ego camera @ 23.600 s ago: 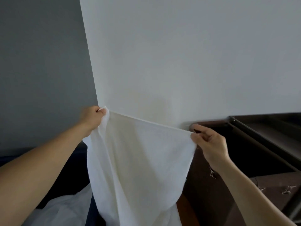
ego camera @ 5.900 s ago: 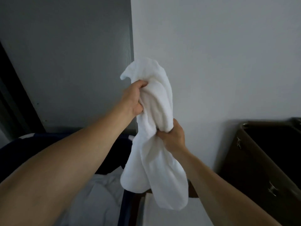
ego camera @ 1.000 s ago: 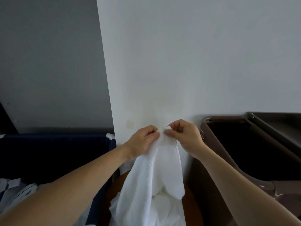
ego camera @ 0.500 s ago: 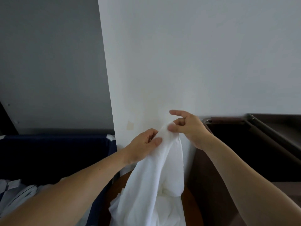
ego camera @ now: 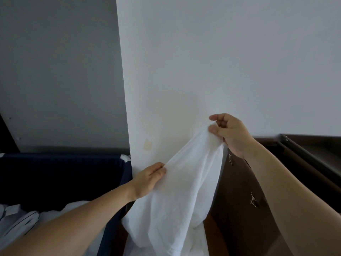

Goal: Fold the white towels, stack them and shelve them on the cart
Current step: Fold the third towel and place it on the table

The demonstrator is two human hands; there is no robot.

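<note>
Two bare forearms reach in from the bottom edge, holding one white towel (ego camera: 184, 196) in the air between them. The left hand (ego camera: 150, 179) sits lower, its fingers pressed together and pinching the towel's left edge. The right hand (ego camera: 231, 134) is higher and further out, pinching the towel's top corner between thumb and curled fingers. The towel stretches on a slant between the two hands and hangs in loose folds past the bottom of the frame. A strip of wooden floor (ego camera: 212, 235) shows beside it. To the left stands one navy fabric bin (ego camera: 64, 172) with crumpled white linen (ego camera: 24, 224) inside. To the right is one dark brown cart (ego camera: 241, 218), with two small metal hooks (ego camera: 253, 200) on its near side. Behind everything, a white wall (ego camera: 221, 61) meets a grey wall (ego camera: 55, 71).
</note>
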